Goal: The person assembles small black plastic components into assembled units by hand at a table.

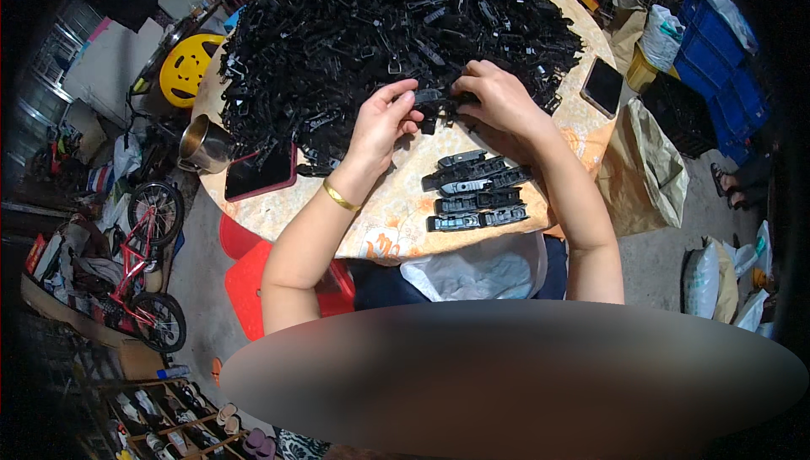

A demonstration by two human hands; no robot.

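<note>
A big heap of small black plastic parts (371, 30) covers the far half of a round table (396, 220). My left hand (381, 118) and my right hand (498, 97) meet at the heap's near edge, both gripping one black plastic piece (437, 99) between them. A gold bangle (340, 197) sits on my left wrist. Closer to me, several assembled black pieces (477, 190) lie stacked in a neat row on the tabletop.
A phone in a red case (260, 172) and a steel cup (204, 144) lie at the table's left edge; another phone (602, 86) at the right. Red stools (253, 279) stand below, a red bicycle (143, 266) left, brown paper bags (645, 169) and blue crates (717, 47) right.
</note>
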